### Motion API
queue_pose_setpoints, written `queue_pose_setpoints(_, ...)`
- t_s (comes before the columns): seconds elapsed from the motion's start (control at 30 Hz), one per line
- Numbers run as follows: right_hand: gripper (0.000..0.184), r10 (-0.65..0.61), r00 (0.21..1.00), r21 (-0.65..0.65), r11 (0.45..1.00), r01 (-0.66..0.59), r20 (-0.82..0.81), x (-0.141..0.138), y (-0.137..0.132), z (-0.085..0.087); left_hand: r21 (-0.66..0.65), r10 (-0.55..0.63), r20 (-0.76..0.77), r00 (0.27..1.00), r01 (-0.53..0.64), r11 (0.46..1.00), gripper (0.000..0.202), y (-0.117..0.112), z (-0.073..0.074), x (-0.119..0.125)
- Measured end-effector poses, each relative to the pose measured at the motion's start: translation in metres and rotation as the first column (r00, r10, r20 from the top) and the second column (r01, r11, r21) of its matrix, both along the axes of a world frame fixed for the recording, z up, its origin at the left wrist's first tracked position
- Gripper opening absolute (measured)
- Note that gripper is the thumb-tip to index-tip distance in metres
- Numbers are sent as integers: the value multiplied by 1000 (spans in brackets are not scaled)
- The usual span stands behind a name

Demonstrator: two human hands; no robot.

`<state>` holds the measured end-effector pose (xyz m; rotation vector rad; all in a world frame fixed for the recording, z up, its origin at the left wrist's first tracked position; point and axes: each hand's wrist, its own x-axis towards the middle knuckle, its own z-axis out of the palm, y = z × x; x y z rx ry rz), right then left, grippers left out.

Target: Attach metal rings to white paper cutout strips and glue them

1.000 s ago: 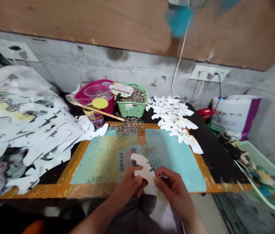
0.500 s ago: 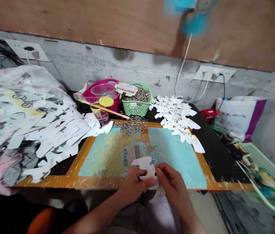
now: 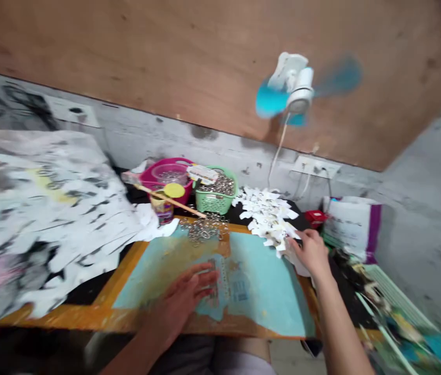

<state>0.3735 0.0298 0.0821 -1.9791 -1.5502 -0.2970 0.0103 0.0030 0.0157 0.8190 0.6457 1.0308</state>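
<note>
Your left hand (image 3: pixel 185 294) is extended loosely over the blue mat (image 3: pixel 275 291). Your right hand (image 3: pixel 312 251), well apart from it, is at the near end of the white cutouts (image 3: pixel 265 211), on the right side of the desk (image 3: pixel 91 286); I cannot tell if it grips one.

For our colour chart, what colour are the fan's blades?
The fan's blades are blue, best seen in the head view.

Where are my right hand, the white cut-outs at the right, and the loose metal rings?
Right hand (image 3: pixel 314 252): head view, on the back of the hand.
White cut-outs (image 3: pixel 266 212): head view, middle of the overlapping pile.
Loose metal rings (image 3: pixel 204 230): head view, middle of the heap.
</note>
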Motion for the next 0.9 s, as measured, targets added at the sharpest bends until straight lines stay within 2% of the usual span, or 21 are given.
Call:
queue_pose_setpoints(0.03,38,-50,999,36,998,49,23,-5,12,-5,-35,-18,98,995,21,999,43,-2,4,1)
queue_pose_setpoints(0.07,39,-38,999,81,996,38,4,-16,18,-9,-56,-36,169,985,46,997,42,-3,8,1)
queue_pose_setpoints(0.1,39,26,999,135,991,-20,-46,-31,20,-13,-69,-48,221,974,64,996,41,-4,11,2)
queue_pose_setpoints(0.13,39,155,981,174,976,-134,-115,-51,16,-15,-73,-56,255,965,77,994,40,-5,14,1)
queue_pose_setpoints(0.2,34,438,864,208,895,-394,-249,-95,0,-16,-68,-69,289,955,92,993,40,-8,17,0)
queue_pose_setpoints(0.23,30,557,779,224,830,-510,-287,-118,-11,-15,-60,-77,298,952,99,993,41,-10,17,0)
queue_pose_setpoints(0.3,23,666,633,227,738,-635,-394,-158,-29,-16,-32,-101,313,944,117,993,42,-14,16,-1)
queue_pose_setpoints(0.33,21,677,585,204,713,-671,-447,-173,-36,-17,-13,-114,323,939,125,992,42,-16,16,-1)
queue_pose_setpoints(0.4,17,664,538,233,715,-659,-519,-192,-45,-22,31,-136,349,927,133,991,44,-20,15,-1)
queue_pose_setpoints(0.53,18,633,501,312,751,-582,-591,-203,-54,-30,123,-154,328,932,120,985,51,-29,19,-2)
queue_pose_setpoints(0.63,19,592,501,356,795,-491,-632,-208,-59,-28,246,-116,158,981,75,966,62,-38,27,-6)
queue_pose_setpoints(0.73,25,516,392,366,842,-398,-762,-213,-61,-24,401,-36,-107,994,76,913,74,-48,34,-11)
queue_pose_setpoints(0.8,24,506,350,352,837,-419,-788,-216,-62,-22,484,41,-235,971,81,872,74,-54,34,-14)
queue_pose_setpoints(0.83,22,525,368,346,822,-453,-767,-216,-62,-22,512,85,-278,957,73,856,71,-55,33,-14)
queue_pose_setpoints(0.9,15,594,454,341,781,-524,-664,-217,-62,-23,565,164,-334,928,58,823,68,-58,31,-15)
